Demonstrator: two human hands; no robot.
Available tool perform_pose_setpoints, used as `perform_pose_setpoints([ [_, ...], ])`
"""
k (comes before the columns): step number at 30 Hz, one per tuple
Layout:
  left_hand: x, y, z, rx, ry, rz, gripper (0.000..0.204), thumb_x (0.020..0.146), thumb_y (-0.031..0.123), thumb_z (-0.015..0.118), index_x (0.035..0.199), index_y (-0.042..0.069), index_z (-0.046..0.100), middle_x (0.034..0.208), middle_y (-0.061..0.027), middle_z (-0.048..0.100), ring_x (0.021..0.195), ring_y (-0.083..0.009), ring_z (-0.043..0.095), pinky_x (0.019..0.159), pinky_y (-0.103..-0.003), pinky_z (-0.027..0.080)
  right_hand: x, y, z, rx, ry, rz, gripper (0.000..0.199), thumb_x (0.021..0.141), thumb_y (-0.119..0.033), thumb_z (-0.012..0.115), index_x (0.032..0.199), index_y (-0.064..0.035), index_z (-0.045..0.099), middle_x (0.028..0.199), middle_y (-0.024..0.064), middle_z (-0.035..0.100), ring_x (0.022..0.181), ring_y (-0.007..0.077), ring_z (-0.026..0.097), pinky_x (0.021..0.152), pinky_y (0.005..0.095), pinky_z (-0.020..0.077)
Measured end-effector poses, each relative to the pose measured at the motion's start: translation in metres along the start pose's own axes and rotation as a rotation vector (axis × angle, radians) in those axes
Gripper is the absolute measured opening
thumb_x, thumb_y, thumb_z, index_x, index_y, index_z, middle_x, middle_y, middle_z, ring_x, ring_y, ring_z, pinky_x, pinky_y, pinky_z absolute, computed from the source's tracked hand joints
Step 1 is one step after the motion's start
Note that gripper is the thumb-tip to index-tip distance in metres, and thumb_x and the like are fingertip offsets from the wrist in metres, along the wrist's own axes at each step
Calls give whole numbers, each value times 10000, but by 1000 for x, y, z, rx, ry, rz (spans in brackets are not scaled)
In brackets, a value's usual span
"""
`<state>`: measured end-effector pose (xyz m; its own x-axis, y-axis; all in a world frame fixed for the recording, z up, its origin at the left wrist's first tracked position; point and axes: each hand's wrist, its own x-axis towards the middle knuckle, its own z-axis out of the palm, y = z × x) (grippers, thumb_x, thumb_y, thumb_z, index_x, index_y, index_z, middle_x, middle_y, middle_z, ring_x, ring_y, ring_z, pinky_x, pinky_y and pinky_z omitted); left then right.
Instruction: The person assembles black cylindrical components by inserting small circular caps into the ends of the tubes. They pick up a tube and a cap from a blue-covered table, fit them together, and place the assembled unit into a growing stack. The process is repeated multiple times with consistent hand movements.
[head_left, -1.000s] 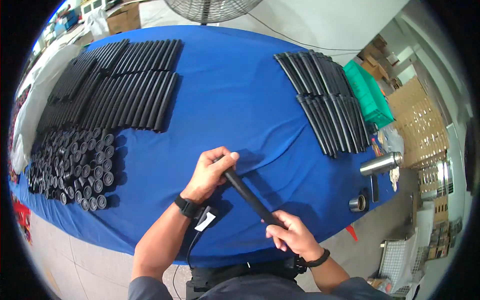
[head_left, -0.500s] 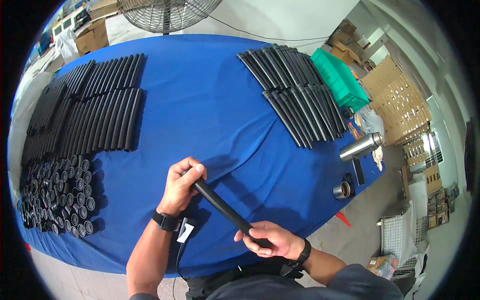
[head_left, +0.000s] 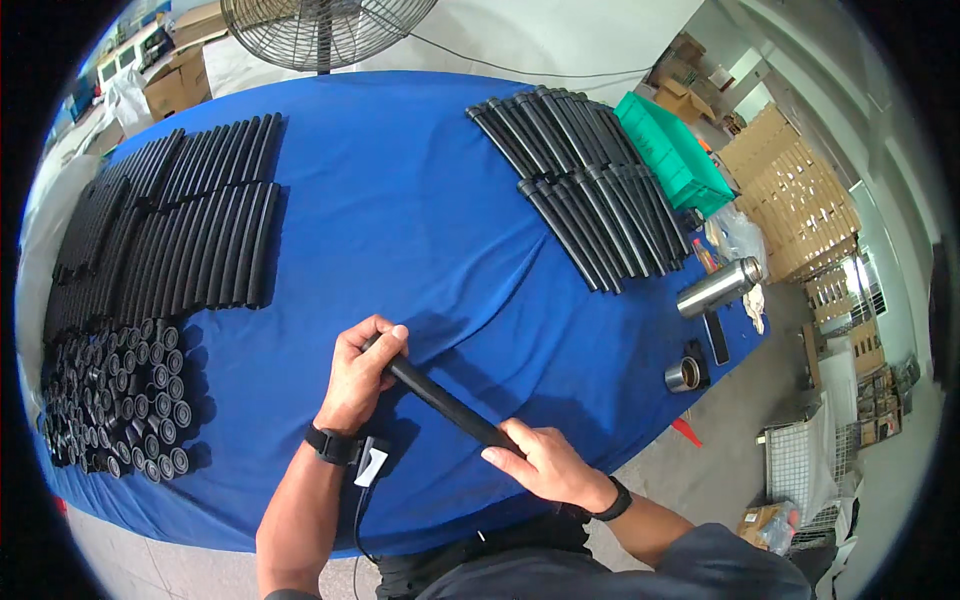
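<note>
A long black tube (head_left: 448, 405) slants across the front of the blue-covered table, held between both hands. My left hand (head_left: 364, 372) is wrapped round its upper left end, thumb on top. Round the lower right end closes my right hand (head_left: 548, 464), its back turned upward; that tube end is hidden in the fingers. Rows of similar black tubes (head_left: 215, 245) lie at the left. Below them stand many small round black caps (head_left: 140, 400). On the far right lie black tubes with thicker collar-like ends (head_left: 590, 225).
A green crate (head_left: 672, 155), a steel flask (head_left: 718, 288), a phone (head_left: 716, 338) and a steel cup (head_left: 682, 375) are along the table's right side. A small cabled device (head_left: 372, 463) is by my left wrist. A large fan (head_left: 322, 30) stands behind the blue cloth (head_left: 370, 200).
My right hand has turned over from palm-up to back-up and shifted slightly upward round the tube's end. My left hand keeps its hold.
</note>
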<state>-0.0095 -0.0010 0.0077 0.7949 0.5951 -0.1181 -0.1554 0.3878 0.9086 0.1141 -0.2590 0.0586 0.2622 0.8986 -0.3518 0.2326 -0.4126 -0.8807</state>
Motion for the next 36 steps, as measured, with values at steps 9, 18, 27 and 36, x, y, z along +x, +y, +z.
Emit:
perform_pose_setpoints([
  [9,0,-3,-2,-57,-28,35,261,1035,258,627,832,98,591,733,9,583,554,-51,448,463,-223,340,0,1,-9,744,-251,307,399,1093,-384,519,1174,-8,628,733,9,562,496,37,466,415,191,329],
  [18,0,-7,-4,-97,-159,133,316,1034,313,618,810,91,595,745,-10,585,595,-71,452,487,-231,343,7,-12,-17,-38,-303,-32,388,1011,-379,674,1040,7,644,767,49,610,632,125,520,587,312,432],
  [27,-3,7,11,-492,15,135,513,1019,440,623,1360,66,543,1072,-80,633,846,-140,607,630,-269,512,40,-62,-67,-418,-180,-140,323,960,-308,725,973,-15,591,710,122,609,635,186,613,593,382,489],
  [36,6,-2,1,-33,-121,8,483,1016,369,647,1340,14,595,1217,-111,673,990,-159,645,754,-302,565,268,-119,-233,-1280,268,-156,415,898,-361,717,949,47,665,951,299,699,967,448,695,850,524,540],
])
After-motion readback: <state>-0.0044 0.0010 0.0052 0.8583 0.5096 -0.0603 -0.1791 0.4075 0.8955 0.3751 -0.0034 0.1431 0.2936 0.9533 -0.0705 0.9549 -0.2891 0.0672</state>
